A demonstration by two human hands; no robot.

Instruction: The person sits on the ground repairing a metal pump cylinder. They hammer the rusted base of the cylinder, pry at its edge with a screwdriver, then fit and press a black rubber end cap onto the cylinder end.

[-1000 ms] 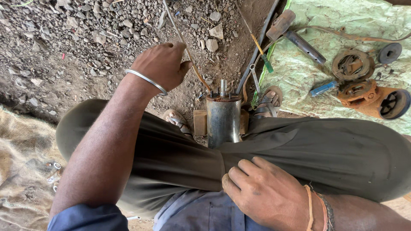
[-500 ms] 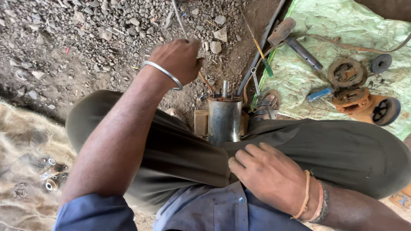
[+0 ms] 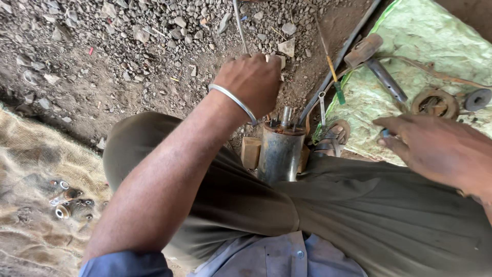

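Head view looks down on an upright metal cylinder (image 3: 280,153) standing on the gravel ground (image 3: 128,56) between the person's legs; a short shaft (image 3: 286,117) sticks up from its rusty top, and what else it holds cannot be seen. The left hand (image 3: 252,82), wearing a steel bangle (image 3: 234,101), is closed in a fist just above and left of the cylinder's top, fingers curled together, their grip hidden. The right hand (image 3: 435,149) hovers right of the cylinder over the green sheet (image 3: 435,46), fingers loosely together, pinching a small dark part (image 3: 386,133).
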